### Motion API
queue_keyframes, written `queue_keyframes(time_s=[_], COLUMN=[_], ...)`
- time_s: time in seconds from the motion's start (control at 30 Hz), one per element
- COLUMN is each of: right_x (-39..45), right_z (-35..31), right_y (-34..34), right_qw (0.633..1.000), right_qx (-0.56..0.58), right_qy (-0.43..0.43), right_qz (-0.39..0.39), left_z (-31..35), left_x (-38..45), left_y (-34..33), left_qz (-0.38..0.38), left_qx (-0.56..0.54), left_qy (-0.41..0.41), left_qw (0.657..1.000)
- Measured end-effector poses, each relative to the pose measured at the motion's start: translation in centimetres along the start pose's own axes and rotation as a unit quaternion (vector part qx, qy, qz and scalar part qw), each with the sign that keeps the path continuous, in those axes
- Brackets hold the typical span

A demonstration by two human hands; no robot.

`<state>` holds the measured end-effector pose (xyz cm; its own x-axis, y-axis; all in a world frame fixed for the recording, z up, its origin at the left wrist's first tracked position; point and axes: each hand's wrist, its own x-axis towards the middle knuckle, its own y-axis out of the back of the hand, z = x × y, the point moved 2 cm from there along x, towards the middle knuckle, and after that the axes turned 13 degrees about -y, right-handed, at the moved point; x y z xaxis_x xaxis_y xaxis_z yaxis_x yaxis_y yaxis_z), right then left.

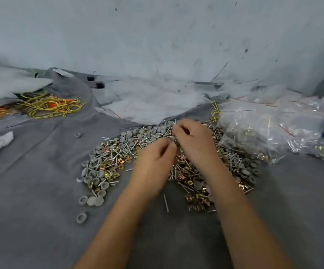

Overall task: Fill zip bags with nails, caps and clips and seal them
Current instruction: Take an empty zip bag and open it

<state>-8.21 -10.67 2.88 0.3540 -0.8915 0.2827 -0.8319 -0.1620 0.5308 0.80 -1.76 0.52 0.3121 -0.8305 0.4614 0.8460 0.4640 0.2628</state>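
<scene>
My left hand (153, 162) and right hand (191, 141) hover over the pile of nails, caps and clips (114, 162) on the grey cloth (40, 191), fingers curled; whether either grip pinches anything, I cannot tell. Filled bags (269, 129) lie right.

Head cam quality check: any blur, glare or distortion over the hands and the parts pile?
Head view: left hand and right hand slightly motion-soft; parts pile fairly sharp; glare on filled bags; wide-angle bending and softness toward the edges; light flat, shadows weak.

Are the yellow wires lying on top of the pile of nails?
No, the tangled yellow wires lie apart, far left of the mixed hardware pile.
</scene>
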Motion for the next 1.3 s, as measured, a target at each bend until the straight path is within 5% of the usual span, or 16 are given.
queue_keyframes(time_s=[0.1, 0.23, 0.37, 0.53, 0.63, 0.73, 0.87, 1.1, 1.3], right_x=[1.0, 0.2, 0.0, -0.4, -0.4, -0.3, -0.4, 0.9, 0.8], right_z=[2.1, 3.8, 3.7, 3.4, 3.3, 3.3, 3.3, 0.7, 1.6], right_y=[-0.1, -0.2, -0.9, -1.6, -1.5, -1.6, -2.3, -3.6, -2.9], right_qw=[0.991, 0.980, 0.978, 0.978, 0.982, 0.994, 0.999, 0.999, 0.951], right_qx=[-0.130, -0.187, -0.199, -0.198, -0.176, -0.101, 0.015, 0.034, 0.261], right_qy=[-0.021, 0.028, 0.053, 0.068, 0.069, 0.035, -0.015, -0.023, -0.162], right_qz=[0.036, 0.057, 0.024, 0.005, 0.011, 0.014, -0.026, 0.010, -0.039], left_z=[-2.6, -7.1, -9.4, -7.1, -5.3, -4.3, -4.3, -4.1, -4.2], left_x=[5.3, 11.1, 12.9, 11.1, 9.0, 6.2, 5.0, 3.6, 3.4], left_y=[0.8, 0.0, -0.5, -0.1, 0.9, 1.2, 0.8, 0.9, 1.5], left_qz=[0.045, -0.134, -0.228, -0.155, -0.006, 0.151, 0.168, 0.118, 0.128], left_qx=[0.182, 0.445, 0.485, 0.525, 0.410, 0.073, -0.349, -0.335, -0.192], left_qy=[-0.034, -0.006, 0.048, -0.021, -0.064, -0.019, 0.064, 0.028, 0.003], left_qw=[0.982, 0.885, 0.843, 0.836, 0.910, 0.986, 0.920, 0.934, 0.973])
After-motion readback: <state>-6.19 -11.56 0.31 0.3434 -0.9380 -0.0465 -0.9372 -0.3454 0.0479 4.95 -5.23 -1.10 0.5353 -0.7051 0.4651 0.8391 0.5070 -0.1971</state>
